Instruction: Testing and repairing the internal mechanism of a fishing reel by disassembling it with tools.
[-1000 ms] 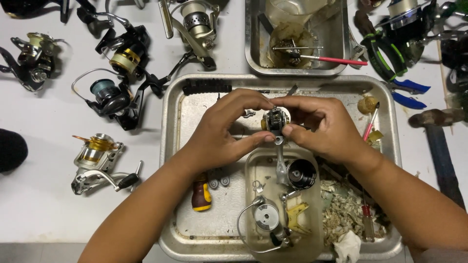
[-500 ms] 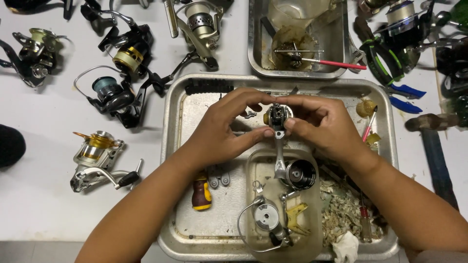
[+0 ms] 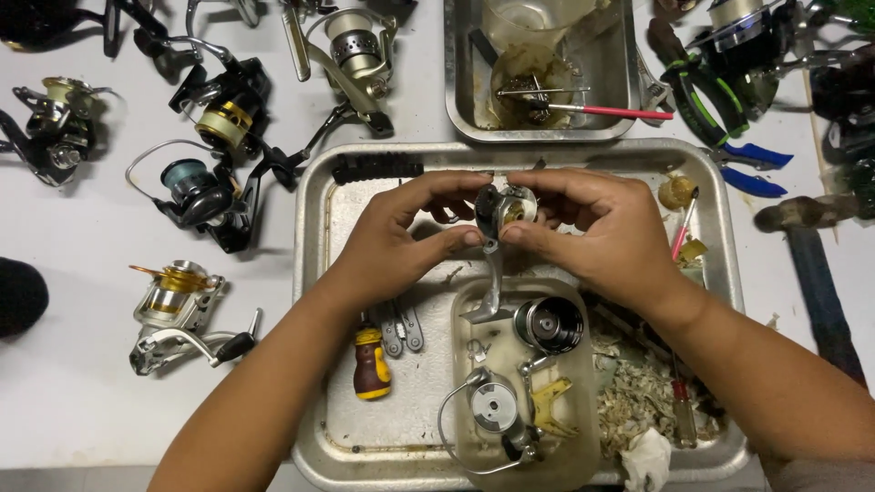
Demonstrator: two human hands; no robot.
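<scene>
**Both hands grip a reel body above a tray of parts**

Far left on the white table (image 3: 64, 383) lie several whole fishing reels: a small one with a pale spool (image 3: 50, 128), a gold-spooled reel (image 3: 182, 314) nearer the table's front edge, a teal-spooled reel (image 3: 196, 191) and, above it, a black reel with a yellow spool (image 3: 223, 109).

Next comes the large metal tray (image 3: 314, 301). Near its left wall lie a stubby yellow and brown tool (image 3: 371, 363) and a folded metal multi-tool (image 3: 401, 326); a black ribbed bar (image 3: 375, 168) lies along its back edge.

The left hand (image 3: 392, 246) and right hand (image 3: 606, 241) meet over the middle of the tray. Their thumbs and curled fingers pinch a grey reel body (image 3: 501, 211) from both sides, held up clear of the tray, its foot hanging down.

Below it, inside the tray, sits a clear plastic tub (image 3: 474, 301). It holds a dark spool (image 3: 549, 323), a rotor with a wire bail (image 3: 488, 410) and a yellowish plastic piece (image 3: 551, 405).

Behind the hands is a smaller metal pan (image 3: 460, 82) containing a greasy clear cup (image 3: 533, 87) and a red-handled brush (image 3: 583, 111).

The tray's right part holds crumpled, soiled paper scraps (image 3: 638, 392). Beyond its rim lie blue-handled pliers (image 3: 752, 169) and a hammer (image 3: 816, 264).
</scene>
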